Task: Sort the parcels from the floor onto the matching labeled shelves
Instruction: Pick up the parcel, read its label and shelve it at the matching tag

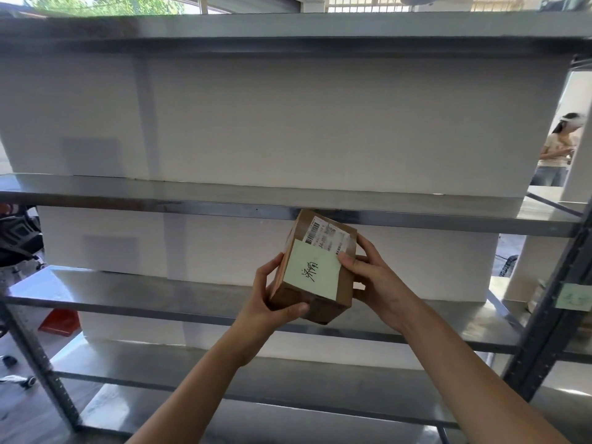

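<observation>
Two bare forearms rise from the bottom of the view and meet around a small brown cardboard box [322, 307]. The box is held in the air, tilted, in front of a metal rack [544, 318].

The left hand [275, 293] grips the box's left side. Its fingers curl up that side and its thumb wraps across the near lower edge. The right hand [374, 277] grips the right side, with the thumb pressing on the top face and the fingers curled around the far side.

A pale green note [315, 270] with handwritten characters covers much of the top face. Above it is a white shipping label [323, 235] with barcodes.

The box looks light, since it is carried easily. It also looks stiff, with sharp edges and taped seams. The dry card should give a sure hold. Gripping opposite sides, as here, suits it and leaves the note readable.

The box's far corner overlaps the front edge of a steel shelf [160, 205]; whether it touches cannot be told. A lower shelf [128, 304] runs behind the wrists.

White panels [288, 123] close off the back of the rack. A small green tag [573, 298] is stuck to the right upright, its writing too blurred to read.

Far right, past the rack, another person [557, 149] stands. Far left on the floor lies a red object [59, 320].
</observation>
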The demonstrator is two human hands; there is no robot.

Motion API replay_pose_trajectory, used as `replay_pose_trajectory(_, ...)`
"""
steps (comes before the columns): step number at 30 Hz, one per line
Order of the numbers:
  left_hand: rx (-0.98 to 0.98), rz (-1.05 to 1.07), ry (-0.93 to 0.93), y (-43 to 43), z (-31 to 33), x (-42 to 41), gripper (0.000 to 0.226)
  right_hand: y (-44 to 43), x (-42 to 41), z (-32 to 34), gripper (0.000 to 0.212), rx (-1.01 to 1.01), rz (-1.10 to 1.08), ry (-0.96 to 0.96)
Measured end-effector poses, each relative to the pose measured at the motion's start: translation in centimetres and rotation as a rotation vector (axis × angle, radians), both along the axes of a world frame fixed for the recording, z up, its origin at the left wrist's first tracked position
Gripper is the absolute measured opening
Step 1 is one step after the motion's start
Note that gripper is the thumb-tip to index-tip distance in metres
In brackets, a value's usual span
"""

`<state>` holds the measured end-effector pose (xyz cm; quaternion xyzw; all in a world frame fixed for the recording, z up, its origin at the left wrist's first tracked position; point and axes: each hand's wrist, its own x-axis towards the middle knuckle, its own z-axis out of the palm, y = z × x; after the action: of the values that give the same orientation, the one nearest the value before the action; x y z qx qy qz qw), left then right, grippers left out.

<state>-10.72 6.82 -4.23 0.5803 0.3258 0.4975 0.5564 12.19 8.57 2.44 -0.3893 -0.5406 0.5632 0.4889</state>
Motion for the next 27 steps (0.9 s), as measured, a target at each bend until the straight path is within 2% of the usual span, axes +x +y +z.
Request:
replay_pose_trajectory(2, -0.001, 0.033, -0.023, 0.0, -0.2, 0.2, 0.096, -0.1, -0.5, 0.0, 0.042, 0.035, -0.051, -0.037)
replay_pose_trajectory(5, 0.003, 0.042, -0.093, 0.1, -0.5, 0.2, 0.090, 0.3, -0.8, -0.5, 0.041, 0.111, -0.167, -0.115)
replay_pose_trajectory(8, -0.006, 0.038, -0.164, 0.0, -0.6, -0.1, 0.084, 0.6, -0.6, -1.0, 0.037, 0.127, -0.189, -0.059)
replay_pose_trajectory(12, -0.023, 0.089, -0.284, 0.3, -0.7, -0.4, 0.106, 0.8, -0.3, -1.1, 0.016, 0.135, -0.174, 0.024)
replay_pose_trajectory(16, -0.039, 0.154, -0.328, 0.3, -0.2, -0.4, 0.102, 1.0, -0.1, -1.0, 0.011, 0.116, -0.181, 0.040)
replay_pose_trajectory(19, -0.054, 0.193, -0.356, 0.3, 0.2, -0.3, 0.088, 0.8, 0.0, -0.9, 0.010, 0.122, -0.183, 0.032)
replay_pose_trajectory(24, 0.025, 0.245, -0.343, 0.1, 0.8, -0.3, 0.034, 0.3, 0.0, -0.7, 0.016, 0.156, -0.181, 0.034)
replay_pose_trajectory(27, 0.043, 0.293, -0.338, 0.1, 1.2, -0.4, 0.031, -0.1, -0.4, -0.5, 0.029, 0.143, -0.204, 0.038)
